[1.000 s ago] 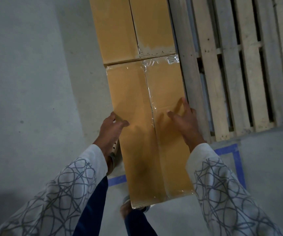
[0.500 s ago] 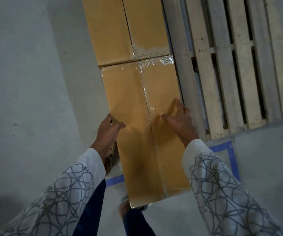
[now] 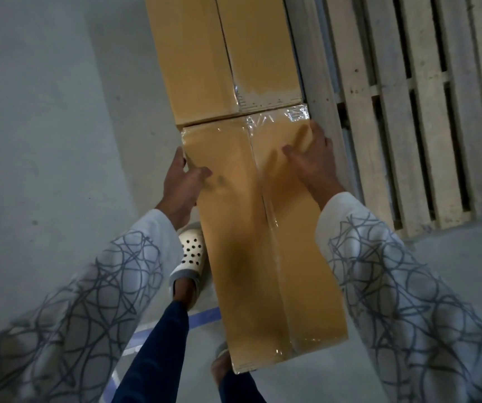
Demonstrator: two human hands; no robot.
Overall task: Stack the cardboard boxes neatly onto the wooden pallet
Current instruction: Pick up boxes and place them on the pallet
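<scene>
The left hand (image 3: 180, 177) grips the near cardboard box (image 3: 263, 257) by its left edge, thumb on top. The right hand (image 3: 312, 154) presses flat on the box's top, fingers straight. The box lies end to end against the far box (image 3: 222, 53), just left of the wooden pallet (image 3: 408, 112) slats.

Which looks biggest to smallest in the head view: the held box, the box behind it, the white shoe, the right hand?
1. held box, nearest the camera, so that flatters it.
2. box behind it, cut off by the top edge.
3. right hand and white shoe look alike; no ranking between them.
</scene>
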